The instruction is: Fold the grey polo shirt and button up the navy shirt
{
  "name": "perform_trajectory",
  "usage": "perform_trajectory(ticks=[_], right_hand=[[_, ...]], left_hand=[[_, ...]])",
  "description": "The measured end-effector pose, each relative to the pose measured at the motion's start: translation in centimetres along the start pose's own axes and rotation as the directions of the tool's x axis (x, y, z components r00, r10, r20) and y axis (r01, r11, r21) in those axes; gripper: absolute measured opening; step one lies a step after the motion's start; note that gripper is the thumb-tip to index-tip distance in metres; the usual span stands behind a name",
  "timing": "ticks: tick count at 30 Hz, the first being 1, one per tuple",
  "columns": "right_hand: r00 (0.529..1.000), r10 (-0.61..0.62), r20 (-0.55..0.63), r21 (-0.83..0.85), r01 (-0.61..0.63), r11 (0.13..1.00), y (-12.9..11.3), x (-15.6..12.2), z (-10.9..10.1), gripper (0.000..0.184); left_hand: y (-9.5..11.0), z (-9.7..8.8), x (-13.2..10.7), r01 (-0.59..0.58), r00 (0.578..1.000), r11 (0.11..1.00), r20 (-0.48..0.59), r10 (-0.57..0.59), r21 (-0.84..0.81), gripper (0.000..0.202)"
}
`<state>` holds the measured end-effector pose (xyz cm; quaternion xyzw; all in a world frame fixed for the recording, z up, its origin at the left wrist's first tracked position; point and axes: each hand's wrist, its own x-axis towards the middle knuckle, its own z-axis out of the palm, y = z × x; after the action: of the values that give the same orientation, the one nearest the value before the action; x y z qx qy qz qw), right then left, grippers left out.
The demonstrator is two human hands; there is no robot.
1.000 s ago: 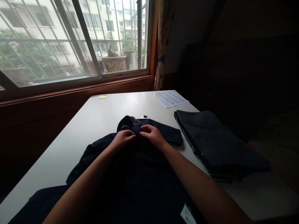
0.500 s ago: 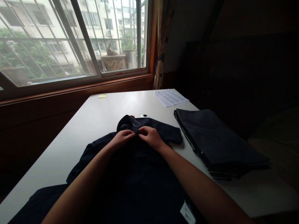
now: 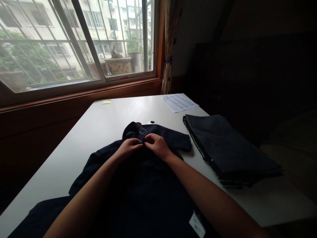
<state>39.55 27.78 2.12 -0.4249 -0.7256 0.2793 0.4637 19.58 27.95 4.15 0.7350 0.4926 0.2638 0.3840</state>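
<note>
A dark navy shirt [image 3: 148,185] lies spread over the near part of the white table, its collar [image 3: 133,129] toward the far side. At the front of the collar, my left hand [image 3: 128,147] pinches the fabric between thumb and fingers. My right hand [image 3: 157,144] meets it there, thumb and forefinger closed on the other side of the collar opening. The fingertips of both hands almost touch, and a small button, if there is one, cannot be made out. A white label [image 3: 197,224] shows low on the shirt at the right.
To the right sits a stack of folded dark cloth [image 3: 228,142]. Printed papers [image 3: 178,102] lie at the far right corner of the white table [image 3: 81,132], and a yellow sticky note [image 3: 106,101] at the far left. A small white round object [image 3: 152,122] lies just beyond the collar.
The right fingertips have come slightly closer to the left ones at the collar. The whole view has shifted a little; the shirt stays in place.
</note>
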Motion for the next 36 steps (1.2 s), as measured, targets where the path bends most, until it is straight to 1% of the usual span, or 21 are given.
perform_trajectory(ticks=[3, 9, 13, 14, 16, 19, 21, 22, 23, 25, 27, 28, 29, 32, 36], right_hand=[[1.0, 0.015, 0.004, 0.006, -0.015, 1.0, 0.1, 0.0, 0.0, 0.016], [1.0, -0.031, -0.005, -0.018, 0.03, 0.999, -0.3, -0.1, 0.1, 0.016], [0.999, -0.03, -0.026, -0.045, 0.029, 0.999, -0.3, 0.2, -0.2, 0.014], [0.998, -0.02, -0.053, -0.059, 0.016, 0.998, -0.2, 0.3, -0.4, 0.013], [0.989, 0.02, -0.144, -0.093, -0.034, 0.995, 0.0, 0.7, -1.1, 0.012], [0.942, 0.063, -0.328, -0.149, -0.117, 0.982, 0.1, 1.1, -2.2, 0.012], [0.917, 0.029, -0.399, -0.202, -0.119, 0.972, -0.2, 1.1, -2.5, 0.014], [0.917, -0.001, -0.398, -0.227, -0.098, 0.969, -0.5, 1.0, -2.4, 0.015], [0.929, -0.03, -0.37, -0.243, -0.066, 0.968, -0.8, 0.8, -2.2, 0.016], [0.966, -0.07, -0.249, -0.234, 0.01, 0.972, -1.3, 0.4, -1.4, 0.016], [0.989, -0.079, -0.121, -0.179, 0.057, 0.982, -1.6, 0.0, -0.4, 0.017], [0.995, -0.07, -0.077, -0.143, 0.059, 0.988, -1.6, -0.2, -0.1, 0.017], [0.997, -0.052, -0.049, -0.106, 0.046, 0.993, -1.5, -0.3, 0.2, 0.016], [0.999, 0.037, -0.021, 0.019, -0.037, 0.999, -0.8, -0.3, 0.3, 0.018], [0.988, 0.149, 0.032, 0.191, -0.152, 0.97, 0.1, 0.0, 0.0, 0.023]], left_hand=[[0.2, 0.0, -0.1, -0.012, 1.0, 0.999, -0.008, 0.012, 0.029, 0.04], [0.5, 0.2, -0.2, -0.008, 0.999, 0.997, -0.037, 0.011, 0.075, 0.039], [0.4, 0.1, -0.2, -0.008, 0.999, 0.998, -0.031, 0.01, 0.059, 0.037], [0.3, 0.1, -0.2, -0.01, 1.0, 0.999, -0.027, 0.012, 0.047, 0.037], [0.2, 0.0, -0.3, -0.01, 1.0, 1.0, -0.02, 0.01, 0.021, 0.038], [0.1, -0.1, -0.3, 0.006, 1.0, 1.0, -0.008, -0.006, -0.018, 0.04], [0.0, -0.2, -0.3, 0.012, 1.0, 0.999, 0.0, -0.012, -0.037, 0.042], [0.0, -0.2, -0.3, 0.011, 1.0, 0.999, 0.0, -0.011, -0.042, 0.042], [0.1, -0.2, -0.3, 0.009, 1.0, 0.999, -0.002, -0.009, -0.045, 0.042], [0.1, -0.2, -0.3, 0.008, 1.0, 0.999, -0.005, -0.009, -0.045, 0.042], [0.2, -0.3, -0.4, 0.016, 1.0, 0.999, -0.001, -0.016, -0.047, 0.042], [0.3, -0.3, -0.4, 0.02, 1.0, 0.999, 0.005, -0.02, -0.049, 0.042], [0.3, -0.3, -0.4, 0.024, 1.0, 0.998, 0.009, -0.023, -0.051, 0.041], [0.3, -0.2, -0.4, 0.028, 1.0, 0.998, 0.008, -0.027, -0.056, 0.041], [0.2, -0.2, -0.4, 0.035, 0.999, 0.998, -0.011, -0.036, -0.044, 0.043]])
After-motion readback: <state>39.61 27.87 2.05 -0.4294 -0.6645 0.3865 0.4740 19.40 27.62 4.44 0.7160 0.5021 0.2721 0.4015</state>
